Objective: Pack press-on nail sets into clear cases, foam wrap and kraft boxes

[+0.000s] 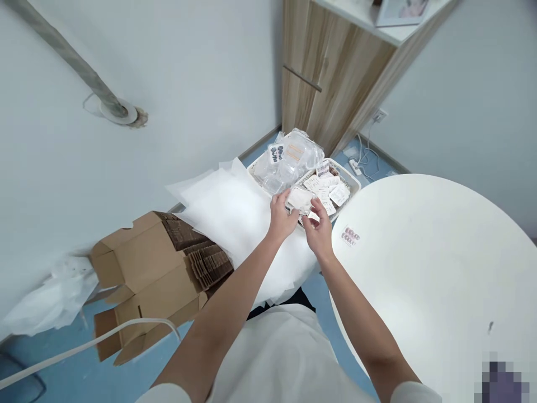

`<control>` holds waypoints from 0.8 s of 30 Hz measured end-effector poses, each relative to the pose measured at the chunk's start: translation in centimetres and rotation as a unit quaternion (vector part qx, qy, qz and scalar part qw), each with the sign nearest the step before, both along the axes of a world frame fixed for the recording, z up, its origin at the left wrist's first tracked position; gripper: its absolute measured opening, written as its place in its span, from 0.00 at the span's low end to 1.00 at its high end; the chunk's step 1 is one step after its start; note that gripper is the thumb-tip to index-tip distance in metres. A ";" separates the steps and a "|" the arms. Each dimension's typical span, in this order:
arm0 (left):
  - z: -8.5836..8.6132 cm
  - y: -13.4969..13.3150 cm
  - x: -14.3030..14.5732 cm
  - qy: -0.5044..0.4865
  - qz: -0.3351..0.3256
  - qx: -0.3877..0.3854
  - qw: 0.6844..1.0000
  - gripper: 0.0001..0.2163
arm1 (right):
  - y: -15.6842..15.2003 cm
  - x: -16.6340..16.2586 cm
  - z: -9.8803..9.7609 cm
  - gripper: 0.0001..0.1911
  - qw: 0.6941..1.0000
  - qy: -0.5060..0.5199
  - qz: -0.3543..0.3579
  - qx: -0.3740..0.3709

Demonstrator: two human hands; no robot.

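A small clear plastic case [300, 198] with a whitish inside is up in front of me, over the edge of the baskets. My left hand [283, 217] grips its left side, thumb along the near edge. At its lower right corner, the curled fingers and thumb of my right hand [319, 230] hold the edge; the exact contact is small and partly hidden. Just beyond are a white basket [257, 180] heaped with clear plastic packs [293, 159] and a second basket [356, 183] of printed cards and small packs [321, 187].
White foam sheets [235, 212] are stacked left of my hands, beside folded cardboard boxes [146, 252]. A round white table [419, 252] stands right, bearing a card of press-on nails [350, 236]. Behind are a wooden cabinet [331, 67] and a power strip [354, 167] with cables.
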State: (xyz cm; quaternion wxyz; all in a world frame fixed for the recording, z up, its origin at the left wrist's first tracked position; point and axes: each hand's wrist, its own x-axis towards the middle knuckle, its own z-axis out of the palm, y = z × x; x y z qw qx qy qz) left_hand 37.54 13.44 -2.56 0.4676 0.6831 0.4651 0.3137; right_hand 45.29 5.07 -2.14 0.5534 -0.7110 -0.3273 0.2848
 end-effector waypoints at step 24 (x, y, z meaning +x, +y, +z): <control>3.0 -28.1 -10.2 -0.096 -0.317 -0.392 0.859 0.20 | -35.5 -11.1 2.3 0.30 0.963 0.152 -0.219 0.045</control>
